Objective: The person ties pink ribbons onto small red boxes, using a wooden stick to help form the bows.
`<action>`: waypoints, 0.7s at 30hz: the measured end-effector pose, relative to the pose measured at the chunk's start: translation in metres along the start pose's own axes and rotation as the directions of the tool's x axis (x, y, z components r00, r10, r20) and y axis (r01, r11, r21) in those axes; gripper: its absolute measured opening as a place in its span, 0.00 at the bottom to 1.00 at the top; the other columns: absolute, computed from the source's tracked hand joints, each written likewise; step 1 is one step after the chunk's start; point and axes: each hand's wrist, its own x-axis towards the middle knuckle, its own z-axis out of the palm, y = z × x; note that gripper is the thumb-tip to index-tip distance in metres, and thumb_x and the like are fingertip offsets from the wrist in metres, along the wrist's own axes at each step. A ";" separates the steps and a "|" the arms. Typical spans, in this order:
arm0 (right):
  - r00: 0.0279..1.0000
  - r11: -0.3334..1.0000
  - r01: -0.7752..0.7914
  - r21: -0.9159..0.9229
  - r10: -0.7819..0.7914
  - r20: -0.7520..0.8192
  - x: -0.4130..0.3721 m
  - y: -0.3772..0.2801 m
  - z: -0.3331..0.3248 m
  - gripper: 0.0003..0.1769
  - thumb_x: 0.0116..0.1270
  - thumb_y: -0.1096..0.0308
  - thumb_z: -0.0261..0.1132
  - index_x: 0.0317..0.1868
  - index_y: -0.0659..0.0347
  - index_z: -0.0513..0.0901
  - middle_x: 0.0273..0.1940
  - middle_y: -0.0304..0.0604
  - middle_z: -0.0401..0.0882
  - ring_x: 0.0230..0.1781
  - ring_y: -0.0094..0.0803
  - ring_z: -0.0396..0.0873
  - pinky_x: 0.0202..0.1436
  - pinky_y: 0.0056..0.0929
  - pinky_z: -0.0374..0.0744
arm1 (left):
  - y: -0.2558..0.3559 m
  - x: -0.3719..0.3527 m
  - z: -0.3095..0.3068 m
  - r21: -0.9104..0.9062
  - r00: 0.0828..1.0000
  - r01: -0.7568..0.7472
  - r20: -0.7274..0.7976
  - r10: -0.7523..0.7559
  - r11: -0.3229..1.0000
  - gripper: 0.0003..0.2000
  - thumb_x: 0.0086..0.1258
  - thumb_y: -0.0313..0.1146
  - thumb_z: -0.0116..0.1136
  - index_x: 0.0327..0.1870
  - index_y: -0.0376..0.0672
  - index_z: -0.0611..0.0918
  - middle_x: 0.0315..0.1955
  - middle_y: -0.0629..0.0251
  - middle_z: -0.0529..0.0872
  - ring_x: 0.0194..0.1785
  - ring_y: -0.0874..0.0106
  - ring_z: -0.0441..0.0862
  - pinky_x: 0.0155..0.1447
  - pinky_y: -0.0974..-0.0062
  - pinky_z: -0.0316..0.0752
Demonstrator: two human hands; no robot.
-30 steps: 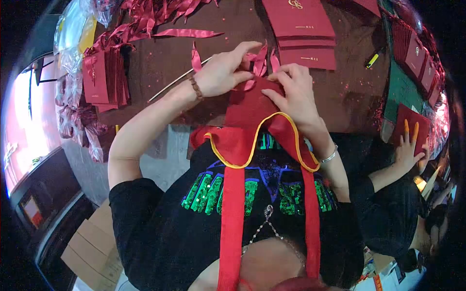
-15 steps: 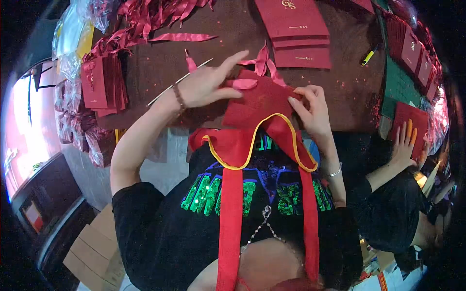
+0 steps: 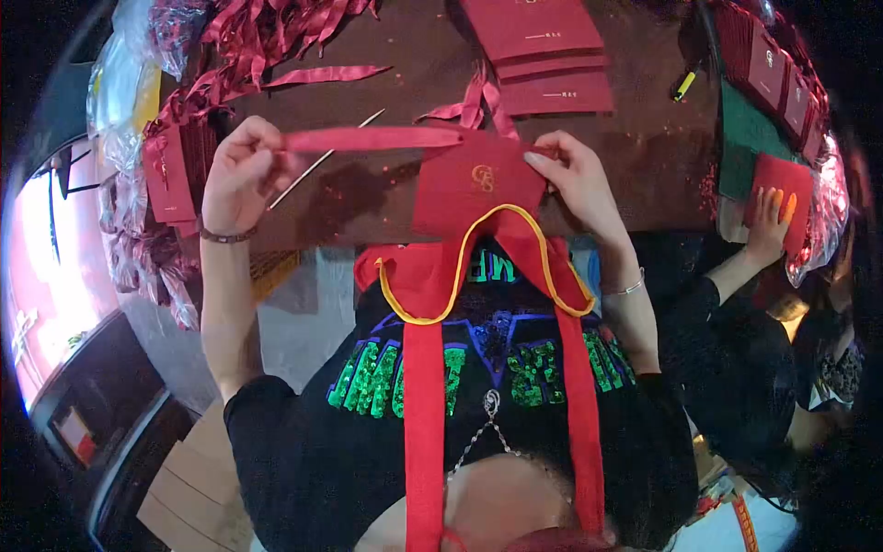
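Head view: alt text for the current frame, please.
Left hand pinches a red ribbon stretched taut from a red envelope with a gold logo, gripped by the right hand over a brown table. Stacked red envelopes and loose ribbons lie beyond; another person's hand presses a red card at right.

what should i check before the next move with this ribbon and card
1. Left hand has a grip on the ribbon: ok.
2. Ribbon straight, without slack: ok.
3. Right hand holds the red card by its top corner: ok.
4. Ribbon fixed at the card: cannot tell, that end is hidden.
5. Thin rod out of the ribbon's line: not ok, they cross.
6. Co-worker's hand well apart: ok.
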 end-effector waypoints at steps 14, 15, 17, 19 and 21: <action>0.990 0.993 -0.108 0.047 0.104 0.092 0.005 -0.027 -0.001 0.11 0.64 0.66 0.62 0.43 0.63 0.78 0.29 0.32 0.75 0.25 0.14 0.70 0.24 0.14 0.69 | -0.030 0.071 0.122 0.892 0.871 -0.400 0.299 0.389 0.210 0.06 0.61 0.31 0.59 0.33 0.40 0.82 0.30 0.58 0.82 0.34 0.62 0.80 0.41 0.67 0.72; 0.992 0.995 -0.087 -0.039 0.090 0.086 0.003 -0.031 -0.002 0.11 0.63 0.65 0.62 0.42 0.63 0.78 0.29 0.32 0.75 0.24 0.14 0.69 0.23 0.15 0.69 | -0.041 0.071 0.126 0.892 0.944 -0.290 0.206 0.259 0.346 0.06 0.61 0.32 0.58 0.33 0.40 0.81 0.28 0.57 0.82 0.34 0.62 0.80 0.40 0.67 0.73; 0.992 0.996 -0.078 -0.039 0.082 0.099 0.001 -0.035 -0.004 0.11 0.63 0.65 0.62 0.42 0.63 0.78 0.29 0.32 0.75 0.22 0.14 0.69 0.23 0.15 0.69 | -0.068 0.075 0.131 0.931 0.949 -0.268 0.210 0.237 0.246 0.06 0.62 0.34 0.56 0.32 0.42 0.81 0.25 0.61 0.82 0.34 0.61 0.80 0.38 0.64 0.70; 0.992 0.997 -0.070 -0.040 0.074 0.106 -0.001 -0.034 -0.004 0.11 0.63 0.64 0.62 0.41 0.63 0.78 0.29 0.32 0.75 0.21 0.14 0.69 0.22 0.15 0.69 | -0.085 0.072 0.135 0.959 0.958 -0.223 0.183 0.220 0.172 0.07 0.63 0.34 0.55 0.36 0.42 0.82 0.29 0.60 0.83 0.36 0.62 0.80 0.44 0.66 0.68; 0.997 1.000 0.001 -0.012 0.000 0.079 -0.002 -0.033 -0.003 0.11 0.63 0.64 0.62 0.42 0.63 0.78 0.29 0.32 0.75 0.20 0.14 0.68 0.22 0.15 0.69 | -0.095 0.070 0.139 0.968 0.958 -0.213 0.181 0.223 0.130 0.07 0.63 0.35 0.55 0.35 0.43 0.82 0.28 0.61 0.83 0.35 0.63 0.80 0.44 0.66 0.66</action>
